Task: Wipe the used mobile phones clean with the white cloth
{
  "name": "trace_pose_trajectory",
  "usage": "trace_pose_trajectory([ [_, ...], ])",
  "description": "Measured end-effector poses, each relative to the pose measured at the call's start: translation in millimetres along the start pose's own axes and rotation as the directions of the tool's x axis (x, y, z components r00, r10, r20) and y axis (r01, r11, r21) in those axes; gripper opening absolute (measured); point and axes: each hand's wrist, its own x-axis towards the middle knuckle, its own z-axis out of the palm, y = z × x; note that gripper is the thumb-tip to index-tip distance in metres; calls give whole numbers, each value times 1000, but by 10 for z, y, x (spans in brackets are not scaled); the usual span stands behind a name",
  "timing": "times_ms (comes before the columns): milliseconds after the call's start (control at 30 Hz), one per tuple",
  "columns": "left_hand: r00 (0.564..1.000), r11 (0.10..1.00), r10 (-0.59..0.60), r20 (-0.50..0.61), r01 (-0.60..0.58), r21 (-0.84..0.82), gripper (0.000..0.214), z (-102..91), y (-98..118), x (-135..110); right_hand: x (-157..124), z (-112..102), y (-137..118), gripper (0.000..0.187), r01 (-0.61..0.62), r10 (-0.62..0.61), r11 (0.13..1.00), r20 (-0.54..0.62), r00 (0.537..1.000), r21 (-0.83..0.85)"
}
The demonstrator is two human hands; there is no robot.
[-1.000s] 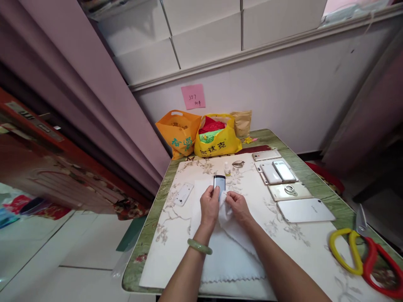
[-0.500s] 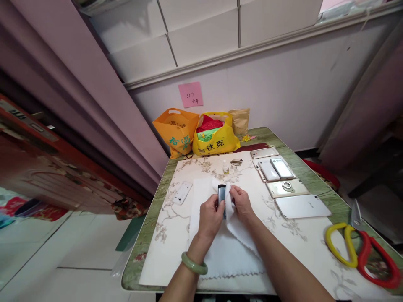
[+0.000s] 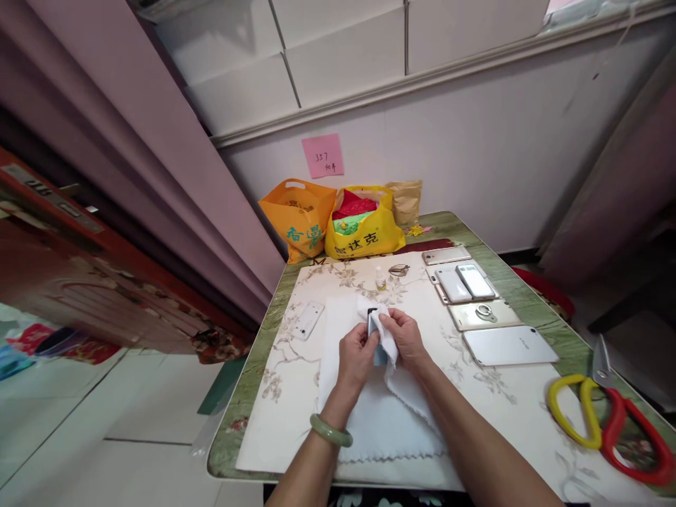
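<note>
My left hand is closed around a small blue mobile phone with a dark top end, held upright above the middle of the table. A white cloth with a scalloped edge lies beneath, and one part of it is lifted. My right hand pinches that lifted part and presses it over the front of the phone, so much of the phone is hidden. To the left of my hands lies a white phone. A small bottle and a pair of glasses are beyond the cloth.
Several phones and cases, including a silver phone, lie along the right side. Scissors with yellow and red handles rest at the near right edge. An orange bag and a yellow bag stand at the back.
The cloth in my right hand has come across the phone and now covers more of its front. The phone has turned slightly in my left hand.
</note>
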Motion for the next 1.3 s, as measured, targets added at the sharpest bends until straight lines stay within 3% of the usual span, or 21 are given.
trace_pose_trajectory([
  [133, 1000, 1000, 22, 19, -23, 17, 31, 6, -13, 19, 16, -22, 15, 37, 59, -60, 997, -28, 998, -42],
  [233, 999, 999, 34, 28, -34, 3, 31, 28, -51, 19, 22, -25, 20, 40, 29, -29, 1000, -69, 997, -4],
  [400, 998, 979, -65, 27, 69, -191, 34, 34, -115, 30, 22, -21, 14, 45, -53, 61, 996, -111, 992, 70],
  [500, 991, 948, -117, -60, 94, -304, 36, -5, -121, 76, -6, -12, 16, 44, -51, 51, 999, -37, 998, 21],
  [667, 976, 927, -106, -193, 27, -374, 45, -62, -100, 146, -70, 16, 6, 42, -28, 48, 991, 147, 988, -134],
  [767, 980, 920, -98, -172, 23, -392, 47, -90, -72, 156, -81, 11, -6, 42, -36, 63, 989, 186, 981, -144],
  [933, 978, 910, -102, -181, 18, -414, 39, -263, 18, 232, -65, -27, 3, 39, -24, 41, 992, 144, 989, -121],
  [1133, 984, 924, -177, -33, 155, -350, 33, -483, 95, 311, -63, -31, 10, 38, -56, 79, 988, 164, 983, -143],
  [1300, 989, 926, -150, -19, 134, -353, 26, -499, 95, 284, -85, -22, -14, 38, -69, 90, 988, 148, 985, -137],
])
